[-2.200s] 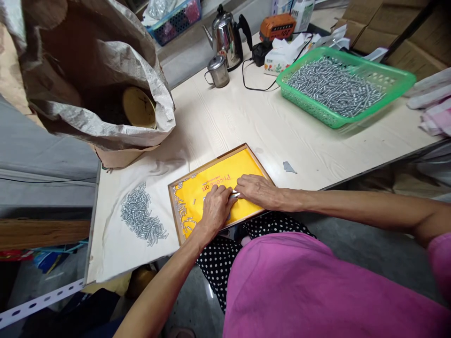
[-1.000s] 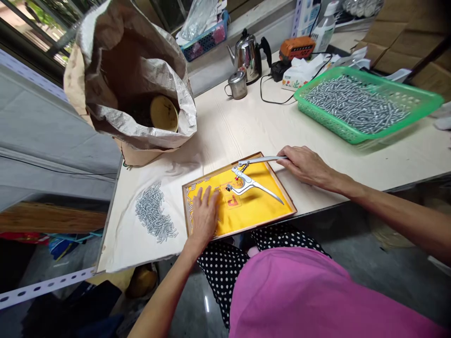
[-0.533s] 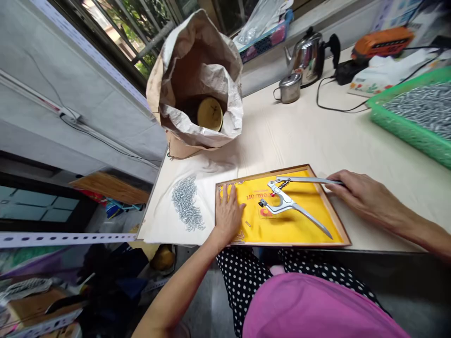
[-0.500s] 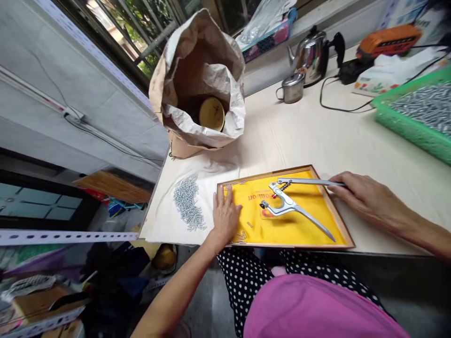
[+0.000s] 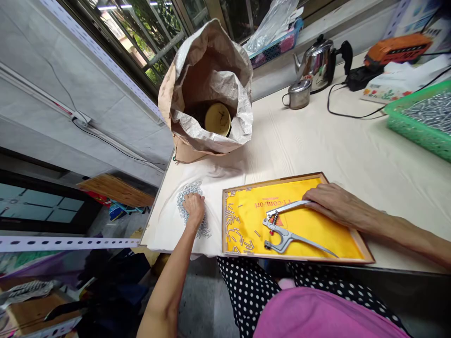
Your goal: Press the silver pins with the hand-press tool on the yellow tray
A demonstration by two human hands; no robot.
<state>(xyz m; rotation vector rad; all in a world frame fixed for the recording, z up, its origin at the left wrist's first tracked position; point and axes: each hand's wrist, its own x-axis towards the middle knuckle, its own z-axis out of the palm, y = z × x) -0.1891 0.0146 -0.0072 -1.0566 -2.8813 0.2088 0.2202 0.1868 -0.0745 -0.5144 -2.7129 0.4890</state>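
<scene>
My right hand (image 5: 329, 203) is wrapped round the upper handle of silver spring-loaded pliers (image 5: 287, 237), whose jaws point left and whose handles are spread. The pliers are over a shallow wooden tray (image 5: 278, 180) lined with yellow cloth (image 5: 317, 234). Along the tray's left side lie scattered small metal pins (image 5: 230, 218). To the left of the tray, my left hand (image 5: 194, 206) reaches into a pile of the same pins (image 5: 202, 230) on a white cloth (image 5: 162, 230). Its fingers are bunched downward, and the fingertips are hidden among the pins.
Behind the pile stands a large open paper sack (image 5: 243, 117) with a yellowish round container (image 5: 217, 119) inside. A metal cup (image 5: 299, 96) and a kettle (image 5: 319, 65) stand at the back. On the right is a green basket (image 5: 416, 129) full of metal pins. The table edge is in front.
My left hand has left the tray's left edge and moved left onto the pile. More pins now show in the tray. The pliers have tilted and sunk lower, with my right hand still on the handle.
</scene>
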